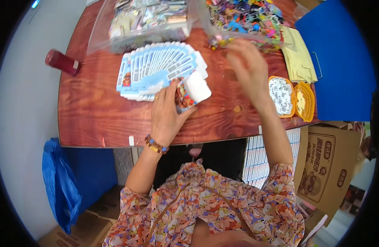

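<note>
At eleven o'clock lies the fanned stack (150, 68); at twelve, the box (183, 97) is gripped by the left hand (168, 110), best kept steady, flap (199, 87) clear. At one, well apart, the right hand (250, 68) is blurred beside the trinkets (245, 18); its grip cannot be told.

On the table (90, 119) I watch from afar, a fan of cards (156, 68) lies near the middle, with a small box (185, 95) in the left hand (166, 115) at its near right side. Behind the cards I see a bag (99, 35) of packets (152, 16), and right of it another bag (200, 18) of tiny bits (243, 18). A bottle (62, 61) is at my left, and two small baskets (309, 103) sit at my right, in front of a flat pile (298, 59).
</note>
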`<state>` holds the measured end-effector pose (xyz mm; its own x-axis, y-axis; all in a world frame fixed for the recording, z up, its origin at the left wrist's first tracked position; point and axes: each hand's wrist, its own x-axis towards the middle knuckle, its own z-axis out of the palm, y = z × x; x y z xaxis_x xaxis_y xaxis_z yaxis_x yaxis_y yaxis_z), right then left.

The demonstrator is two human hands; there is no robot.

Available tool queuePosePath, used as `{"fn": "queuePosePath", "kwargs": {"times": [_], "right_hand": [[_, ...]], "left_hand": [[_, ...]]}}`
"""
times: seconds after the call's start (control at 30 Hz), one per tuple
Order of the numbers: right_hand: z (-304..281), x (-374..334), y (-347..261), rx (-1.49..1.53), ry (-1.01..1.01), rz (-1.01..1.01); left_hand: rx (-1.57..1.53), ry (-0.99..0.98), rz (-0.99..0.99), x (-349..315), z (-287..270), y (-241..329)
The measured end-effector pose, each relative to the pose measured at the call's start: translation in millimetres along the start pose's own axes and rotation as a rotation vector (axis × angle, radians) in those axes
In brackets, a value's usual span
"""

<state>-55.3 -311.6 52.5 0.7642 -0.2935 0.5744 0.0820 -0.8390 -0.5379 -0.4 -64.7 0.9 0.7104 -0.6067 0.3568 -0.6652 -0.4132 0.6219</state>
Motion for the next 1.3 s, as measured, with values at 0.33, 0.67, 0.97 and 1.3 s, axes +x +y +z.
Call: {"fn": "queuePosePath", "kwargs": {"times": [0.33,0.67,0.97,1.3], "right_hand": [[-6,138,141,-0.694,-0.594,0.273],[-37,133,151,-0.023,-0.443,0.169],[-53,71,4,0.288,-0.92,0.273],[-4,26,-30,0.219,-0.741,0.272]], "left_hand": [[-0.077,-0.118,0.014,-4,7,15],[-0.106,-0.064,-0.009,25,5,8],[0.038,-0.051,0.073,43,12,14],[0.076,-0.088,0.028,32,17,16]]}}
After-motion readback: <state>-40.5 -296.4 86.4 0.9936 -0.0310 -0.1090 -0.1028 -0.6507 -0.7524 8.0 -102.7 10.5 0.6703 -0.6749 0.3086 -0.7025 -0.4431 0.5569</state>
